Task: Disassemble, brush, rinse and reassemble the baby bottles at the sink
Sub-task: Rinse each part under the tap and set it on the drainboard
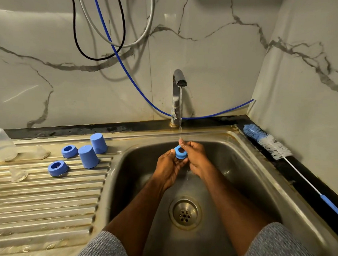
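— Marble-veined wall behind, steel sink (248, 163) below, tap (179, 83) running. Step in hand?

— Rinsing, by the look of it. Both hands over the basin under the stream: left hand (168, 168) cupping a blue ring (180, 152) from beneath with curled fingers, right hand (196, 156) pinching its far side. Neither spread wide, both closed round that one ring.

— Next move?

— Probably turning the ring so water runs through the hole, then setting it on the drainboard (52, 199) beside the rest. Wet plastic, so a firm pinch needed. Brush (268, 141) lying untouched on the tabletop to the right, well apart from the hands.

— Counts?

— Rings: three, one held, two (69, 151) (58, 168) on the drainboard. Blue caps: two (98, 142) (88, 156), standing mouth down. Clear teats: two (18, 174) (40, 152), hard to make out. One clear bottle (1, 143) at the left edge, upside down, partly cut off. One brush. Reassembly not yet begun.
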Demonstrator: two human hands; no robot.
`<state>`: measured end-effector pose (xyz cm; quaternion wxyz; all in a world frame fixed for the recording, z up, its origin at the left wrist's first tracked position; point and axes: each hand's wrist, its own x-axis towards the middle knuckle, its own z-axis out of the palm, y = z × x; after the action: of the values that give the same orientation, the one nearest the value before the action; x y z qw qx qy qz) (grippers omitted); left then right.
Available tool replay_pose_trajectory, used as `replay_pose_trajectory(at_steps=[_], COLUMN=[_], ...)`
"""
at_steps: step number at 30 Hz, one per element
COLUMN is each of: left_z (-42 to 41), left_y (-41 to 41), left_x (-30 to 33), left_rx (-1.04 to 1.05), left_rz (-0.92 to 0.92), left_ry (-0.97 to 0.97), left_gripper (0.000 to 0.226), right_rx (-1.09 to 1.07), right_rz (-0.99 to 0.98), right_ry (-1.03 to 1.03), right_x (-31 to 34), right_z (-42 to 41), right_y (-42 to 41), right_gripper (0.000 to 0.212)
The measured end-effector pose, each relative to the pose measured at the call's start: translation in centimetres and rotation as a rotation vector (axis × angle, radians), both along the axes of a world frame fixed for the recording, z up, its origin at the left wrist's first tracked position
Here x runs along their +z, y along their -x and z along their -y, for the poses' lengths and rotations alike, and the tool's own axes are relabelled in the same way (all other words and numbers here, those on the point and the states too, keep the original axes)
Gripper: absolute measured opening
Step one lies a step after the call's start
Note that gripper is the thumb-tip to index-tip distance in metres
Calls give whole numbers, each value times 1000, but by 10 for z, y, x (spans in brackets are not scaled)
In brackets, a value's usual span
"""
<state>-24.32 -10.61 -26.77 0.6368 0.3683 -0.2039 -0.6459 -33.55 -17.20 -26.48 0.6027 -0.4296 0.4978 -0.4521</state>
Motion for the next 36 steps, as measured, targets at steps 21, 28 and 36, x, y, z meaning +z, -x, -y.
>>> replay_pose_trajectory(at_steps=[21, 28, 36], left_z=[9, 8, 14], left_y=[-5, 0, -6], left_x=[5, -2, -14], left_rx=[2, -1, 94], left_rz=[-33, 389, 727], left_ry=[-125, 42, 50], left_gripper=[31, 27, 46], right_rx=[104, 90, 189], right_rz=[-32, -124, -211], right_ry=[-24, -78, -40], right_x=[-4, -9, 1], right_z=[0, 3, -2], right_y=[7, 15, 22], right_gripper=[24, 29, 22])
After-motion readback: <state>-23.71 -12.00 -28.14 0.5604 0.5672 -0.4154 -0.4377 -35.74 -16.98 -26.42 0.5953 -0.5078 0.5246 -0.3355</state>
